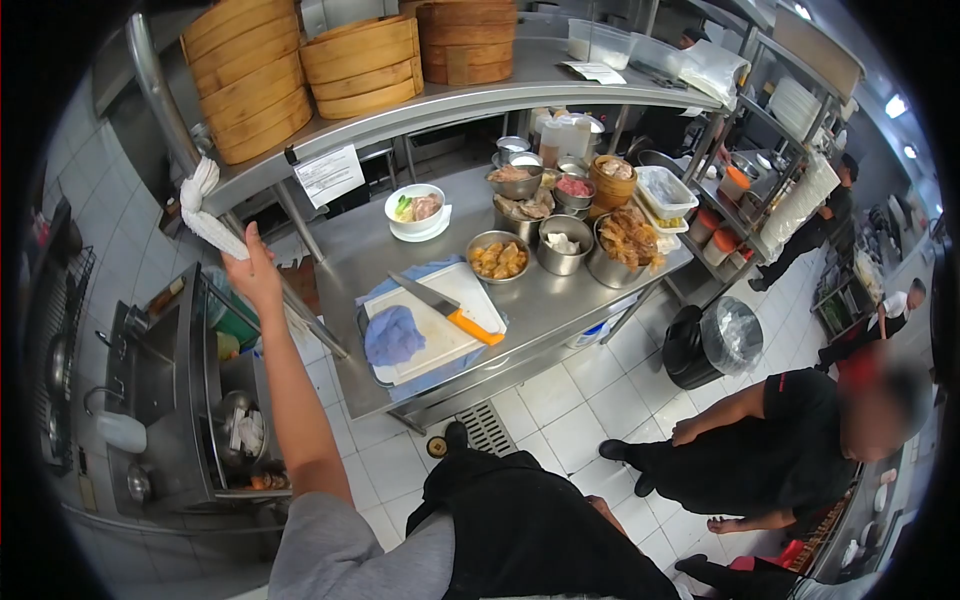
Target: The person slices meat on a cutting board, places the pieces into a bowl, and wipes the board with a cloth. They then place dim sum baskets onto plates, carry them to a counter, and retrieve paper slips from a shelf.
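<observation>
My left hand (255,272) is raised at the end of my outstretched arm, closed around the lower end of a twisted white towel (212,228). The towel's upper end loops at the metal post of the shelf. Low beside my black apron, a small part of my right hand (600,508) shows; its fingers are mostly hidden. On the steel table in front lie a white cutting board (420,345), an orange-handled knife (445,308) and a crumpled blue cloth (394,335). Behind them stands a white bowl (414,207) with meat and greens.
Metal containers of food (498,258) crowd the table's right half. Bamboo steamers (362,65) stand on the shelf above. A sink (150,385) is at the left. A co-worker (770,440) stands at the right, near a lined black bin (690,348).
</observation>
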A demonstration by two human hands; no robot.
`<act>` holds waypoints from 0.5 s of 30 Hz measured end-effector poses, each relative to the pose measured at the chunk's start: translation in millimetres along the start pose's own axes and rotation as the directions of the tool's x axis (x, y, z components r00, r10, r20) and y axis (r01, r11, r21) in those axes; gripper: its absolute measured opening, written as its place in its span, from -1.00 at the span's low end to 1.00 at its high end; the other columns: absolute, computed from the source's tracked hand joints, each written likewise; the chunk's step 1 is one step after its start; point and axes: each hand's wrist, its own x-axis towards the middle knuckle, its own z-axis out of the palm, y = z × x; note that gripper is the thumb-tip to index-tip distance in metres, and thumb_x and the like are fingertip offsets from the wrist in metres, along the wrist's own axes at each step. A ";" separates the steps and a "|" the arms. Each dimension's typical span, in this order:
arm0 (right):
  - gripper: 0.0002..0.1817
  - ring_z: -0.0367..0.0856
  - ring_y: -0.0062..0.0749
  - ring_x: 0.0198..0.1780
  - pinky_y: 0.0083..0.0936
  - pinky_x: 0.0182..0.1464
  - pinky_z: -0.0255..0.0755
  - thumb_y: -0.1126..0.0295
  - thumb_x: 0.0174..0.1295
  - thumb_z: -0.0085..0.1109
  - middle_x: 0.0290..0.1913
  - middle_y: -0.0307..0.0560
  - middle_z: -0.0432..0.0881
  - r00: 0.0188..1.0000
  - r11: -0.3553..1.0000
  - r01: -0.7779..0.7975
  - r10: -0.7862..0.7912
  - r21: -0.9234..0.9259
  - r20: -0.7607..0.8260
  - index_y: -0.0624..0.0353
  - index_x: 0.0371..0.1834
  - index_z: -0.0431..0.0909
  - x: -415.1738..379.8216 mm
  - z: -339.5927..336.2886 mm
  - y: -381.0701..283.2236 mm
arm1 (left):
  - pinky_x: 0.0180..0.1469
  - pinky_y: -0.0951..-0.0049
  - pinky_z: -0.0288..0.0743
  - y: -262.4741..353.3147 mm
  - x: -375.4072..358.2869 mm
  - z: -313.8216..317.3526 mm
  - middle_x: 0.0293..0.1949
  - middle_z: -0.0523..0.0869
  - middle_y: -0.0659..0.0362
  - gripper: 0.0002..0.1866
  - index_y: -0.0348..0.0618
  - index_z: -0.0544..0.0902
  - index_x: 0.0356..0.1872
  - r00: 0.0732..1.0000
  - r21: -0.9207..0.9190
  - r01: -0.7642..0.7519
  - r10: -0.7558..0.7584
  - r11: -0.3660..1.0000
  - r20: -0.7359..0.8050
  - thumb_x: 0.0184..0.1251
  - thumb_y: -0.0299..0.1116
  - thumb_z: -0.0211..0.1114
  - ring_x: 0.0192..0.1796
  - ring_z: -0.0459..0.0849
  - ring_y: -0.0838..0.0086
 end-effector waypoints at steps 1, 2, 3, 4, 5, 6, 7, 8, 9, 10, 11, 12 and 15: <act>-0.72 0.73 -0.16 -0.22 -0.37 -0.13 0.61 0.24 0.18 0.21 -0.20 0.08 0.75 1.000 1.000 0.001 -0.001 0.001 -0.002 0.24 -0.27 0.75 -0.2 0.1 3.8 | -0.48 0.50 0.41 0.4 -0.5 0.6 -0.58 0.58 0.18 -0.62 -0.32 0.54 -0.31 1.000 -0.002 -0.002 0.002 1.000 0.000 0.37 -0.14 0.38 -0.58 0.51 0.57; -0.71 0.73 -0.17 -0.23 -0.38 -0.14 0.61 0.23 0.17 0.22 -0.22 0.07 0.76 1.000 1.000 0.014 -0.014 -0.019 -0.003 0.23 -0.26 0.75 -0.3 -0.3 7.4 | -0.48 0.50 0.42 0.7 -1.1 1.4 -0.57 0.59 0.18 -0.62 -0.32 0.54 -0.30 1.000 -0.033 0.007 -0.008 0.999 -0.007 0.36 -0.14 0.38 -0.57 0.52 0.56; -0.70 0.73 -0.19 -0.24 -0.39 -0.15 0.61 0.21 0.15 0.24 -0.23 0.06 0.76 1.000 0.999 0.028 -0.028 -0.040 -0.003 0.21 -0.24 0.76 1.1 -0.9 10.7 | -0.48 0.49 0.44 0.9 -1.3 2.1 -0.56 0.60 0.18 -0.61 -0.33 0.55 -0.29 1.000 -0.064 0.016 -0.017 0.998 -0.015 0.36 -0.13 0.39 -0.57 0.52 0.56; -0.70 0.73 -0.19 -0.24 -0.39 -0.15 0.61 0.21 0.15 0.24 -0.23 0.06 0.76 1.000 0.999 0.029 -0.030 -0.039 -0.003 0.21 -0.24 0.76 3.8 -1.6 14.0 | -0.48 0.49 0.44 -1.2 -1.1 1.7 -0.56 0.60 0.18 -0.61 -0.33 0.55 -0.29 1.000 -0.063 0.014 -0.015 0.998 -0.016 0.36 -0.13 0.39 -0.57 0.52 0.56; -0.70 0.73 -0.19 -0.23 -0.39 -0.15 0.61 0.20 0.15 0.24 -0.23 0.07 0.76 0.998 0.997 -0.069 0.069 -0.043 0.001 0.19 -0.24 0.76 6.7 -1.4 17.4 | -0.48 0.50 0.45 -4.2 -0.1 0.3 -0.55 0.61 0.18 -0.60 -0.34 0.56 -0.28 0.999 -0.036 0.026 -0.027 0.999 -0.041 0.35 -0.12 0.39 -0.57 0.53 0.56; -0.70 0.74 -0.20 -0.22 -0.38 -0.14 0.61 0.19 0.15 0.24 -0.23 0.07 0.76 0.985 0.984 -0.174 0.174 -0.037 0.006 0.17 -0.23 0.76 5.9 4.0 21.9 | -0.47 0.51 0.46 -6.7 0.6 3.2 -0.53 0.62 0.18 -0.59 -0.34 0.56 -0.26 0.998 -0.007 0.037 -0.037 0.999 -0.053 0.34 -0.11 0.40 -0.56 0.54 0.56; -0.70 0.74 -0.20 -0.22 -0.38 -0.14 0.61 0.19 0.15 0.24 -0.23 0.07 0.76 0.983 0.983 -0.183 0.183 -0.026 0.005 0.17 -0.23 0.76 7.2 2.2 9.5 | -0.47 0.51 0.46 -11.8 2.0 3.0 -0.53 0.62 0.18 -0.59 -0.34 0.56 -0.26 0.999 -0.008 0.035 -0.036 0.999 -0.039 0.34 -0.11 0.40 -0.56 0.54 0.56; -0.71 0.74 -0.21 -0.22 -0.37 -0.15 0.60 0.20 0.16 0.24 -0.23 0.06 0.76 0.950 0.946 -0.283 0.299 -0.157 0.088 0.18 -0.24 0.76 14.4 -3.2 -3.1 | -0.47 0.51 0.48 -18.3 4.0 1.3 -0.52 0.62 0.17 -0.58 -0.35 0.57 -0.25 0.998 0.007 0.056 -0.056 0.998 -0.040 0.33 -0.11 0.41 -0.55 0.54 0.57; -0.71 0.74 -0.22 -0.21 -0.35 -0.17 0.60 0.20 0.16 0.24 -0.24 0.06 0.77 0.895 0.886 -0.363 0.418 -0.289 0.156 0.18 -0.24 0.76 16.9 -5.4 -19.2 | -0.47 0.51 0.49 -24.2 5.5 1.6 -0.50 0.63 0.16 -0.58 -0.35 0.57 -0.24 0.996 0.020 0.076 -0.075 0.997 -0.039 0.32 -0.10 0.42 -0.54 0.55 0.57; -0.71 0.75 -0.23 -0.23 -0.32 -0.21 0.58 0.19 0.17 0.24 -0.26 0.07 0.78 0.962 0.892 -0.129 0.218 -0.432 0.162 0.20 -0.28 0.76 19.4 2.3 4.5 | -0.47 0.51 0.50 -28.5 5.4 4.3 -0.50 0.62 0.15 -0.59 -0.34 0.57 -0.25 0.994 -0.065 0.091 -0.095 0.994 -0.053 0.33 -0.11 0.41 -0.53 0.55 0.57; -0.71 0.75 -0.23 -0.23 -0.32 -0.21 0.58 0.19 0.17 0.24 -0.26 0.07 0.78 0.962 0.897 -0.143 0.226 -0.419 0.155 0.20 -0.28 0.76 24.2 8.6 7.0 | -0.48 0.51 0.50 -31.4 5.7 5.1 -0.51 0.61 0.15 -0.63 -0.32 0.57 -0.27 0.995 -0.051 0.069 -0.073 0.996 -0.075 0.36 -0.14 0.39 -0.53 0.55 0.56; -0.70 0.75 -0.23 -0.23 -0.32 -0.20 0.58 0.19 0.16 0.26 -0.26 0.05 0.78 0.961 0.930 -0.243 0.269 -0.275 0.063 0.21 -0.27 0.76 27.2 13.6 7.3 | -0.48 0.51 0.49 -31.7 5.5 5.8 -0.50 0.61 0.16 -0.64 -0.32 0.58 -0.27 0.995 -0.059 0.049 -0.054 0.997 -0.086 0.37 -0.16 0.38 -0.53 0.54 0.57; -0.67 0.76 -0.24 -0.21 -0.33 -0.13 0.59 0.16 0.13 0.34 -0.25 0.03 0.78 0.905 0.906 -0.421 0.423 -0.036 0.049 0.19 -0.20 0.75 32.9 10.4 -22.4 | -0.48 0.51 0.47 -37.5 6.4 1.3 -0.51 0.61 0.17 -0.69 -0.32 0.59 -0.28 0.993 0.059 0.025 -0.018 0.998 -0.114 0.41 -0.21 0.35 -0.53 0.53 0.57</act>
